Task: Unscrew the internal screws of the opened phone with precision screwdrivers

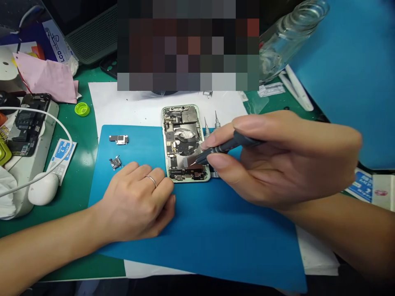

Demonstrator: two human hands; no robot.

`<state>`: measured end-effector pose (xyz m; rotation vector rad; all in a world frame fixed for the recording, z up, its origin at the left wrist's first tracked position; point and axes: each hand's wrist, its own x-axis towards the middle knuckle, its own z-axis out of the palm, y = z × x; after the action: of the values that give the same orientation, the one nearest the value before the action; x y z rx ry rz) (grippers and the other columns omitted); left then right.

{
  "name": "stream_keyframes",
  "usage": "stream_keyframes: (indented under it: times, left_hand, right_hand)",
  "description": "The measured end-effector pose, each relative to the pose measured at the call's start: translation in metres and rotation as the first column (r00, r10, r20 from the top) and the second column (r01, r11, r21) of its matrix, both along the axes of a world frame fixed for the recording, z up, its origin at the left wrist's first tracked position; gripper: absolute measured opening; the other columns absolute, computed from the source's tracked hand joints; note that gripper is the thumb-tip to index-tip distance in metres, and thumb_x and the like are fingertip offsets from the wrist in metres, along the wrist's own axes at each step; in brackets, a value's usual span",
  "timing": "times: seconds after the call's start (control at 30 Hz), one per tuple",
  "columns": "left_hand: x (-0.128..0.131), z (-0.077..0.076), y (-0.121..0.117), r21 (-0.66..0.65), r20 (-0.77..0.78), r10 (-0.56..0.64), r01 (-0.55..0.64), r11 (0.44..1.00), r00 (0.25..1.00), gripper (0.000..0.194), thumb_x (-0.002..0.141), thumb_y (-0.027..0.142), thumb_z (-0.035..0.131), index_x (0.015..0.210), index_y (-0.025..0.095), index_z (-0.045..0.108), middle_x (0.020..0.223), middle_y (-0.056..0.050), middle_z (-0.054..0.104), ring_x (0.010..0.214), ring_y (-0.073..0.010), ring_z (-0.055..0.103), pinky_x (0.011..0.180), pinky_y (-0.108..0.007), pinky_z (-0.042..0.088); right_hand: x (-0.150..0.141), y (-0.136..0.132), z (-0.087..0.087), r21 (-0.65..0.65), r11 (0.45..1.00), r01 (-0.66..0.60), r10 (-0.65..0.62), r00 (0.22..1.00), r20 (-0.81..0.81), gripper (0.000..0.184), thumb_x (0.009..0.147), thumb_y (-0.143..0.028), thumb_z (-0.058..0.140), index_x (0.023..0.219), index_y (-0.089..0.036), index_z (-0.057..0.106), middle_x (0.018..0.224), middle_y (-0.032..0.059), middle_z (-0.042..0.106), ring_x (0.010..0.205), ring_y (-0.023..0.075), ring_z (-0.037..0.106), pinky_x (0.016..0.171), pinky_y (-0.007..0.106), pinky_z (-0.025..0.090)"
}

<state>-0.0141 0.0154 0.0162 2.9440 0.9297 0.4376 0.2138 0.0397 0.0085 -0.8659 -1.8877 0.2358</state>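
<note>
An opened phone (185, 139) lies on the blue mat (216, 238), its boards and inner parts bare. My right hand (277, 160) pinches a slim dark screwdriver (216, 151), whose thin tip points down at the lower part of the phone. Curled into a fist, my left hand (138, 201) rests on the mat by the phone's lower left corner; nothing shows in it, though its palm side is hidden. Two silver-tipped screwdrivers (217, 119) lie along the phone's right side, partly behind my right fingers.
Small metal phone parts (119, 139) lie left of the phone. A glass jar (290, 41) stands at back right. At left are a green cap (82, 109), a white cable (61, 127), a white rounded case (43, 188) and another opened phone (29, 123). White paper (123, 102) extends behind the mat.
</note>
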Motion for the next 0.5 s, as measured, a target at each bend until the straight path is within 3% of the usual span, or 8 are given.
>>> stream_keyframes:
  times: [0.17, 0.4, 0.5]
  left_hand:
    - [0.0, 0.001, 0.0, 0.015, -0.019, -0.006, 0.006, 1.0, 1.0, 0.027, 0.095, 0.027, 0.056, 0.07, 0.019, 0.059, 0.066, -0.002, 0.052, 0.06, -0.0188, 0.041, 0.058, -0.038, 0.029]
    - [0.001, 0.002, 0.0, 0.031, -0.033, -0.014, 0.015, 0.999, 0.999, 0.026, 0.093, 0.032, 0.06, 0.07, 0.019, 0.06, 0.067, -0.002, 0.054, 0.062, -0.0198, 0.043, 0.058, -0.038, 0.03]
    - [0.001, 0.001, -0.001, 0.043, -0.035, -0.013, 0.015, 0.999, 0.999, 0.027, 0.093, 0.035, 0.061, 0.071, 0.019, 0.06, 0.067, -0.003, 0.054, 0.061, -0.0202, 0.042, 0.058, -0.037, 0.029]
  right_hand:
    - [0.003, 0.001, -0.001, -0.003, 0.999, -0.043, 0.043, 0.998, 0.042, 0.04, 0.085, -0.01, 0.069, 0.117, -0.035, 0.069, 0.101, -0.0007, 0.08, 0.087, 0.0251, 0.08, 0.079, 0.038, 0.071]
    - [0.002, 0.005, -0.009, 0.058, 0.989, -0.137, 0.142, 0.985, -0.101, 0.049, 0.08, -0.009, 0.074, 0.123, -0.031, 0.067, 0.098, 0.0013, 0.081, 0.081, 0.0235, 0.079, 0.068, 0.034, 0.07]
    - [0.002, 0.003, -0.01, -0.015, 0.99, -0.137, 0.136, 0.988, -0.072, 0.042, 0.082, -0.01, 0.072, 0.118, -0.031, 0.068, 0.097, 0.0014, 0.081, 0.082, 0.0232, 0.079, 0.069, 0.034, 0.07]
